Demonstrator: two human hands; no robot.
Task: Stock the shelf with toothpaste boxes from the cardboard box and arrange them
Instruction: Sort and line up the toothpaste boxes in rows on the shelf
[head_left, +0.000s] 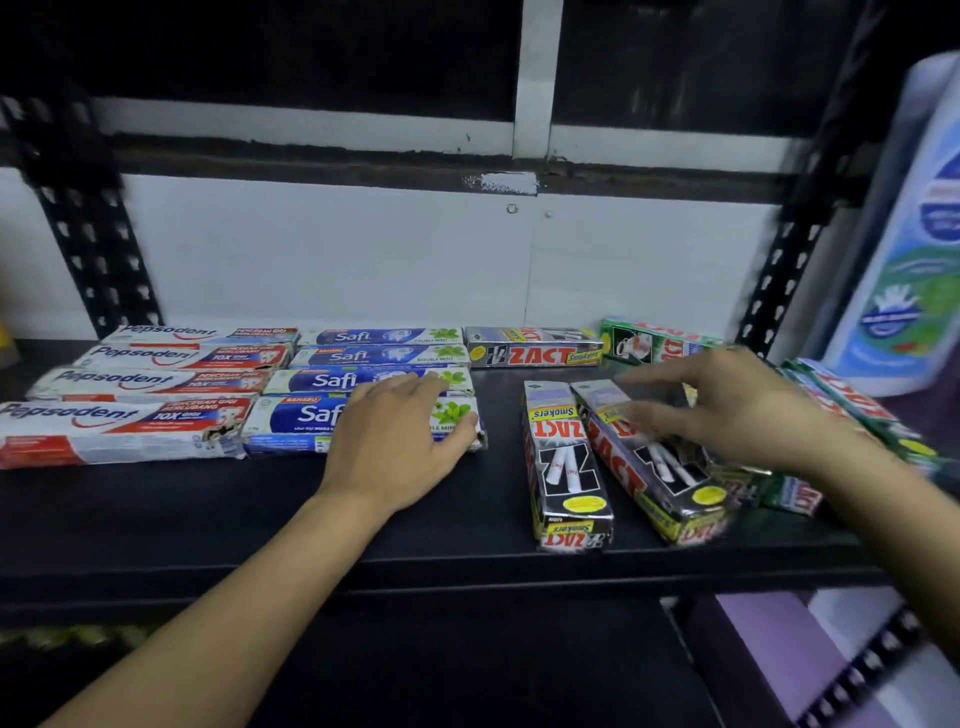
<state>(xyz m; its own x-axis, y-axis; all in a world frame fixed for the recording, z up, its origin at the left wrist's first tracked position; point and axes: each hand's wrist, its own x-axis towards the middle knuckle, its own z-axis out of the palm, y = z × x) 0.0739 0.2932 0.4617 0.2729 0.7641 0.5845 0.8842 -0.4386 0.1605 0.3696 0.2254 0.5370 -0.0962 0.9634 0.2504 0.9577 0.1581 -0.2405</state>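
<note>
On the black shelf (260, 519), a flat matte board, the toothpaste boxes lie on their sides: long, thin card cartons with glossy print. At the left four white-and-red Pepsodent boxes (150, 382) lie crosswise in a row from back to front, and the edges of the front one are creased and scuffed. Just beside them four blue-and-white Safi boxes (332, 358) make a second row, end to end with the first.

The left hand (395, 441) lies flat on the front Safi box (291, 421), fingers straight and close together, thumb at the box's right end.

To the right, across a bare strip of shelf, two black Zact boxes point front to back. The straight one (563, 467) reaches the shelf's front edge, and the tilted one (654, 478) leans away from it to the right, with their far ends nearly touching. The right hand (743, 410) is over the tilted one with fingers spread wide and holding nothing. It is blurred, so I cannot tell whether the fingertips touch the card.

At the back a third Zact box (535, 348) lies crosswise, with a green box (660, 343) next to it. More green boxes (862, 405) lie slanted at the right end, partly under the right forearm.

Behind stands a smooth white panel (337, 260) between black perforated metal uprights (93, 249). A tall white bottle (904, 249) with a blue-and-green label is at the far right, out of focus
</note>
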